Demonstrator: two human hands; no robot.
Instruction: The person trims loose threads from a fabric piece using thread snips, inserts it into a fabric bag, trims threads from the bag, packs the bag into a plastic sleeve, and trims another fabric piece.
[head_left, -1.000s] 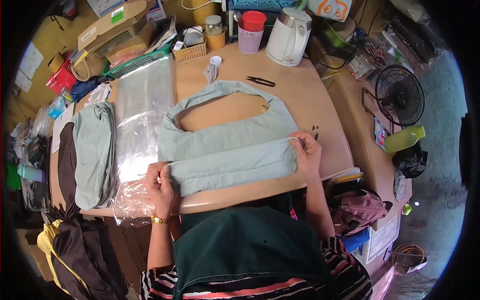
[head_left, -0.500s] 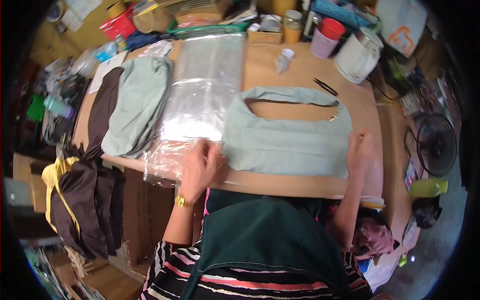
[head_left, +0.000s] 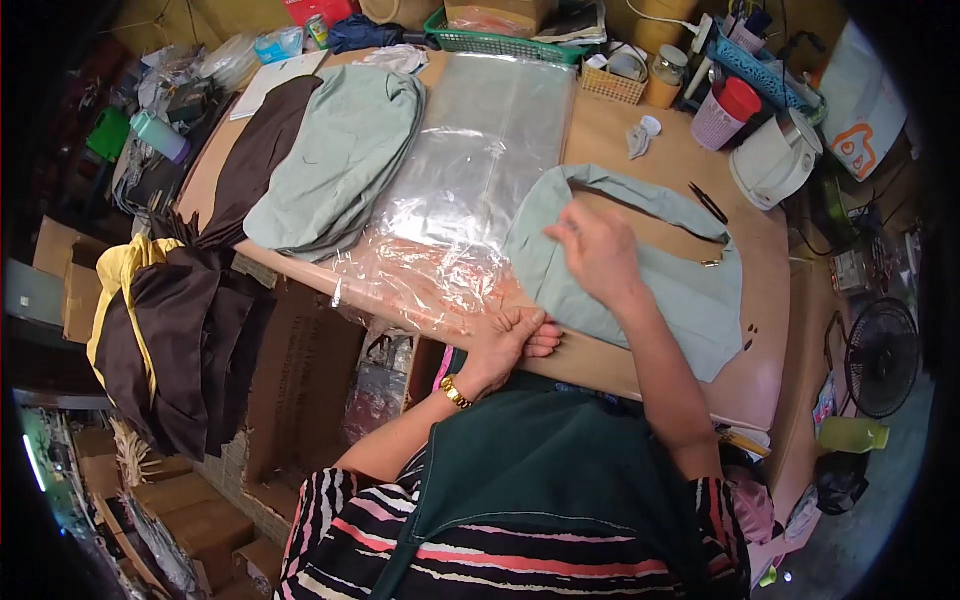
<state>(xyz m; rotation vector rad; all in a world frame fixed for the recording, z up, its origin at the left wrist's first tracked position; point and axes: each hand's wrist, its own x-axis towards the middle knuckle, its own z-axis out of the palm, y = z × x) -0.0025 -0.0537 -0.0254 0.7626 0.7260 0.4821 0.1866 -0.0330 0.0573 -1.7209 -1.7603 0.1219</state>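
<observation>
A pale green fabric bag point(head_left: 670, 300) lies flat on the table, its strap forming a loop at the top. My right hand point(head_left: 600, 252) is over its left part, thumb and fingers a little apart and nothing visible between them. Low at the table's front edge, my left hand point(head_left: 512, 345) is closed by the bag's lower left corner; what it pinches is too small to make out. Clear plastic sleeves point(head_left: 480, 150) lie left of the bag. Further left is a folded pale green fabric piece point(head_left: 345, 150) beside dark brown fabric point(head_left: 262, 150).
Black thread snips point(head_left: 708, 202) lie behind the bag. A white kettle point(head_left: 778, 160), a pink cup point(head_left: 718, 118) and a wicker basket point(head_left: 612, 85) stand along the back. Brown and yellow cloth point(head_left: 180, 330) hangs at the left. A black fan point(head_left: 882, 357) stands at the right.
The view has swung left. My right hand has left the bag's right side and crossed to its left part. My left hand has moved to the lower left corner. The bag now lies tilted.
</observation>
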